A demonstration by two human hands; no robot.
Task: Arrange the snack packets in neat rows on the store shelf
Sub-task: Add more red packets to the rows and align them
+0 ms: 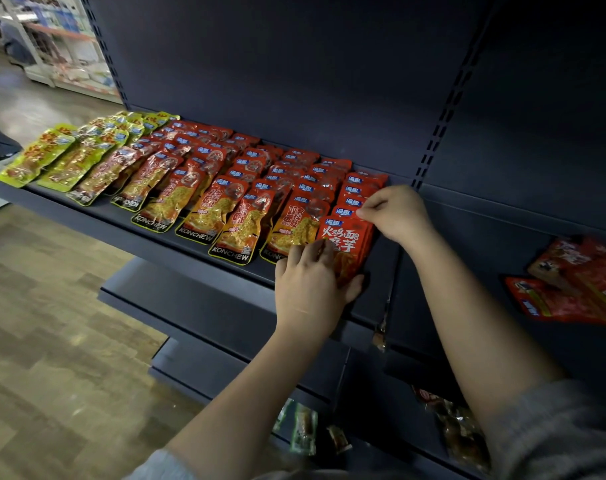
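I am in a shop with a wood-look floor, facing a dark blue shelf unit (294,64) that fills most of the frame. One shelf board (197,244) runs from the middle left down toward the center, and the snack packets lie on it in rows.

My left hand (308,289) is in the lower center. Its fingers curl around the near end of the front red packet (346,237), with the thumb tucked under its bottom edge. My right hand (395,213) is just right of center. Its fingers are bent and pinch the top of the last red row (360,192), the one at the right end.

I think most of the job is done. The yellow-green packets (38,157) in the upper left and the orange packets (204,209) in the middle lie in lines already. The last red row looks like it is being squared up now. Loose red packets (571,289) sit on another shelf at the right edge, and a few more packets (305,427) lie low down at the bottom. Those look left to do.

The orange packets say "KONCHEW" in white on black. The red ones show big Chinese writing and a small blue label I cannot read.
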